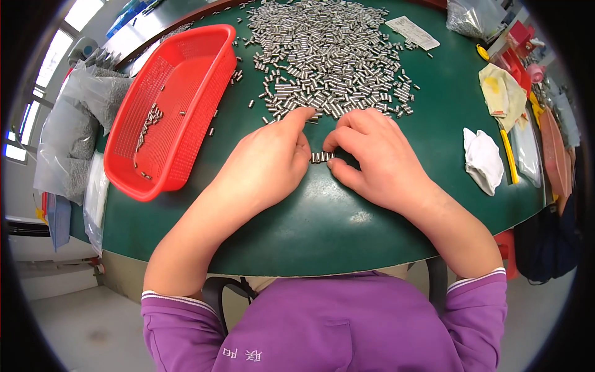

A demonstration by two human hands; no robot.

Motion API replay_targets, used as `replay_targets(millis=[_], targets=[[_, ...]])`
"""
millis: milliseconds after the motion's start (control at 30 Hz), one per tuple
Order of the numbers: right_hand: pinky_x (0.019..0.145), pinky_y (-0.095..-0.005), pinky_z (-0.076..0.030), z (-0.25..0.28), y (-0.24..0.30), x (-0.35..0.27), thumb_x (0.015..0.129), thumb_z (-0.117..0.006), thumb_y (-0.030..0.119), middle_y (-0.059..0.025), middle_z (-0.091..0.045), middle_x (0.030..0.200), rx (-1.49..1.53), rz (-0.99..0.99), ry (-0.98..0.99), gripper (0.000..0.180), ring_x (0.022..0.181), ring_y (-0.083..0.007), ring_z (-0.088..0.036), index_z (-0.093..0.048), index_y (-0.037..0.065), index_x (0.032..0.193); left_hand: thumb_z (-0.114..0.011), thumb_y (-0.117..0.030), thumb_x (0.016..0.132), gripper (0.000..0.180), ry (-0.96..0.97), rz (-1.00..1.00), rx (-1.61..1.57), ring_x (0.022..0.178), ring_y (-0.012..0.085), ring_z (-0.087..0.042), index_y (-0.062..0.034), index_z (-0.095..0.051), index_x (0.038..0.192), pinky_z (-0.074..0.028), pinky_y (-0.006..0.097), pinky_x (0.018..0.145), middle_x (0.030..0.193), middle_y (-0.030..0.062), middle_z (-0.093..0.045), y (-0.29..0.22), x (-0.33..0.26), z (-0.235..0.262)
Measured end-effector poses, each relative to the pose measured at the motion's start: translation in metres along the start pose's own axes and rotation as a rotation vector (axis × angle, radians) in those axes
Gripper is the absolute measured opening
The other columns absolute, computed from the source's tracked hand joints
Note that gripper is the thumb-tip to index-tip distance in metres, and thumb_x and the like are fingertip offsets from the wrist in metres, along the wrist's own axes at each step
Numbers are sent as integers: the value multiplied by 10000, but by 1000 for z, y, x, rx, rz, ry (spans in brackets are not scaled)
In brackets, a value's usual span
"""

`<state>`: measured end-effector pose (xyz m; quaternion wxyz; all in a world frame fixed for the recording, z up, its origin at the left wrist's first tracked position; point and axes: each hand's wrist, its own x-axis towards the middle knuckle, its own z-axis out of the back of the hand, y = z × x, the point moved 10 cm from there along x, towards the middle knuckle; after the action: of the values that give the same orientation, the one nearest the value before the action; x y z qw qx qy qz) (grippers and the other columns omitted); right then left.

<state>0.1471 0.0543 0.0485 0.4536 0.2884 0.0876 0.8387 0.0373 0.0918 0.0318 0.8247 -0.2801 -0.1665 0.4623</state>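
A short row of small metal cylinders (322, 157) lies side by side on the green tabletop, between my two hands. My left hand (268, 162) is curled, with fingertips against the row's left end and its index finger reaching to the near edge of a large heap of similar cylinders (328, 56). At the row's right end, the thumb and index finger of my right hand (381, 158) close around the last pieces. Its other fingers bend over near the heap. The backs of both hands partly hide their fingertips.
To the left, a tilted red plastic basket (170, 115) holds some loose cylinders. Clear bags of metal pieces (77, 133) stand beyond it. On the right lie a white cloth (483, 162), a yellowish glove (501, 93) and a yellow-handled tool (509, 155). A paper slip (412, 32) touches the heap's side.
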Motion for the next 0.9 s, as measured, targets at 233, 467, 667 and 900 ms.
replay_targets(millis=[233,467,667,900], targets=[[855,-401,-468,14,-5,5,770,-699,109,-76,-588,955,23,-32,-69,130,964,-286,-569,-639,78,880,-519,14,862,475,29,19,-18,785,253,-671,14,-507,1337,-525,358,775,836,110,-672,0,2,1],[829,-383,-512,79,-77,11,814,-691,165,-66,-670,897,-185,-180,-376,149,908,-262,-638,-669,73,928,-502,28,860,493,91,68,-86,801,223,-658,19,-491,1352,-514,334,798,848,103,-675,3,1,0],[760,-312,-532,87,-133,4,894,-688,181,-59,-708,922,-14,-385,-473,244,817,-187,-669,-684,57,1104,-498,34,860,499,94,50,-109,791,212,-646,21,-483,1358,-510,327,795,847,99,-675,0,2,-1],[795,-381,-512,47,-44,11,791,-737,153,-54,-654,876,33,-63,-188,94,885,-268,-639,-715,84,851,-514,44,858,507,102,77,-126,786,197,-644,18,-483,1362,-512,322,781,847,97,-675,4,1,-2]])
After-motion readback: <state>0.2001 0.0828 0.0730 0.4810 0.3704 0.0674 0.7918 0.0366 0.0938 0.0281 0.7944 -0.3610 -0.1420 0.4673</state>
